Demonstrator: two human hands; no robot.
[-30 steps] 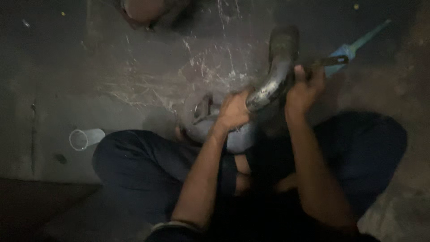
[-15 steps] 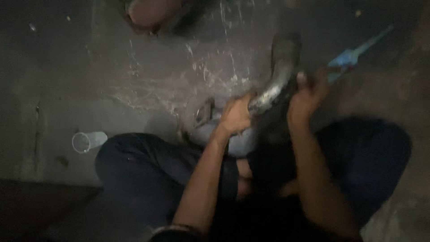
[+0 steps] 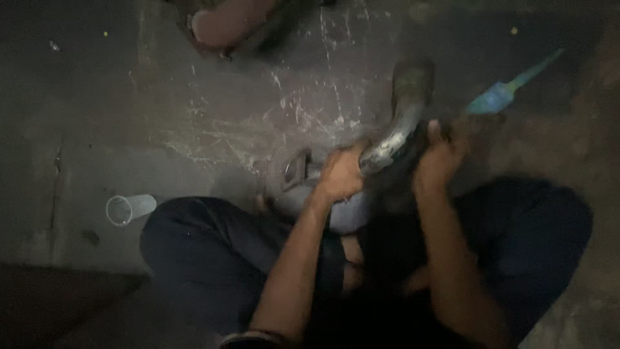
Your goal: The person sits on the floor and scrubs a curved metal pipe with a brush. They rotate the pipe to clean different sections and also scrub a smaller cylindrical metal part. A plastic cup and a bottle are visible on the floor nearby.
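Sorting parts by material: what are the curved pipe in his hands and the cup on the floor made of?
Curved pipe: looks like metal, dark and worn, with a dull glint along the bend; the dim, blurred view leaves it open. Cup: clear thin plastic, see-through wall and pale rim, lying on its side. Left hand grips the pipe.

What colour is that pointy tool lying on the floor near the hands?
The pointy tool is light blue, fading to greenish at its thin tip, seen in the head view.

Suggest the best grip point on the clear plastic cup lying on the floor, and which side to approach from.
Grip the clear plastic cup across its side wall, coming down from above. It lies on its side on the floor, mouth facing left, apart from the trouser leg, so the wall is exposed and probably easiest to pinch.
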